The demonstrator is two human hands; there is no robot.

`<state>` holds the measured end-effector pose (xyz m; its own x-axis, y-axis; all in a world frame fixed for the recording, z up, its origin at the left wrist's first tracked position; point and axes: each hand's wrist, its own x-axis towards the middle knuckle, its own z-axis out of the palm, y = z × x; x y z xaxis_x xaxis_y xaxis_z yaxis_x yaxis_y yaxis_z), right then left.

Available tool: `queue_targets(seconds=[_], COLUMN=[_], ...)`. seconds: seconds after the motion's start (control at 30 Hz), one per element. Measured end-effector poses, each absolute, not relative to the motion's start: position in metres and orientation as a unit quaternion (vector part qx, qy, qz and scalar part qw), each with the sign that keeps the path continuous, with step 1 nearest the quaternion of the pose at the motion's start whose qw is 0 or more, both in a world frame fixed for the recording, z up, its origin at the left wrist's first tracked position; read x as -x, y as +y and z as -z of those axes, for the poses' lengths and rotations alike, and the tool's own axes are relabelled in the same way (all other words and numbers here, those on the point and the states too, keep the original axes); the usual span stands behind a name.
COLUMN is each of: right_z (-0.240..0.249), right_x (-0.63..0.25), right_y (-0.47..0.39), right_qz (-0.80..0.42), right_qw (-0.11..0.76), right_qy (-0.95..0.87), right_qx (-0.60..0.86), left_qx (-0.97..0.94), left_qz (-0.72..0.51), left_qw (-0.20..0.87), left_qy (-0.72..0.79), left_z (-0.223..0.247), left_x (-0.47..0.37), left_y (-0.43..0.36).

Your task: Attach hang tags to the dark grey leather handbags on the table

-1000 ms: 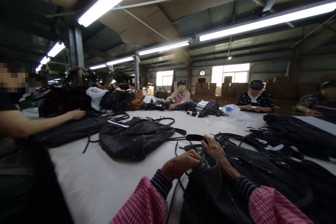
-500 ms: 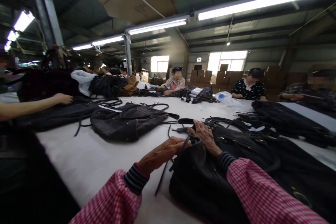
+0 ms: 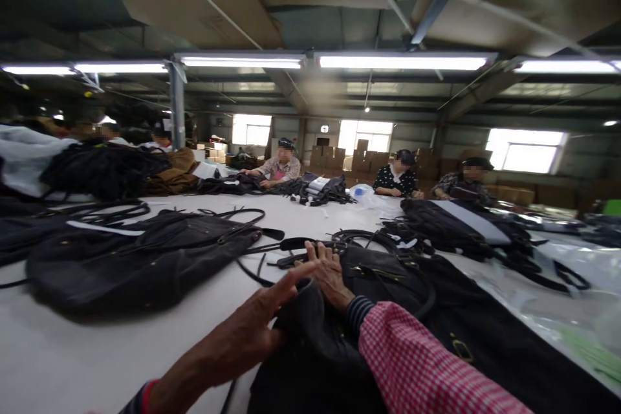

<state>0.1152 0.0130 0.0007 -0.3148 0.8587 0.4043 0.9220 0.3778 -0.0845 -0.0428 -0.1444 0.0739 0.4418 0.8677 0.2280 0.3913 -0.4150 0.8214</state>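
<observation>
A black handbag [image 3: 305,356] lies on the white table right in front of me, its near end raised in a rounded fold. My left hand [image 3: 247,326] is at the left side of that fold, fingers stretched out and thumb apart, with nothing visibly gripped. Over the bag's far edge, beside the dark straps [image 3: 295,244], my right hand [image 3: 327,273] rests with its fingers spread flat. Some of its fingertips are hidden behind my left hand. Gold-coloured zips and fittings show on the black bag material to the right.
Another black bag [image 3: 145,265] lies to the left on the white table [image 3: 58,349]. Farther right are more black bags [image 3: 466,226] and clear plastic [image 3: 582,272]. Across the table sit several people, one in a dotted top [image 3: 395,178], near a heap of bags [image 3: 320,187].
My view has swung to the right, so the scene sits farther left. My left hand, earlier pinching the bag's edge, now has its fingers extended. The right hand stays on the bag.
</observation>
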Motion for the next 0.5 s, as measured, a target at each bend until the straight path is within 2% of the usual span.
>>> queue_targets(seconds=[0.13, 0.27, 0.33, 0.5], right_z=[0.001, 0.0, -0.001, -0.002], right_x=[-0.114, -0.114, -0.114, -0.114], right_y=[0.016, 0.012, 0.01, 0.006], right_qz=[0.083, 0.076, 0.075, 0.072], right_qw=[0.203, 0.219, 0.223, 0.229], right_qy=[-0.801, -0.803, -0.804, -0.802], right_qx=[0.557, 0.549, 0.546, 0.547], left_qx=[-0.878, -0.844, -0.834, -0.832], left_qz=[-0.262, -0.283, -0.28, -0.239], left_qw=[0.034, -0.268, -0.336, -0.372], left_qy=[0.399, 0.369, 0.337, 0.335], left_z=[-0.07, -0.046, -0.03, -0.003], left_x=[0.038, 0.042, 0.049, 0.065], left_y=[-0.141, -0.151, -0.16, -0.179])
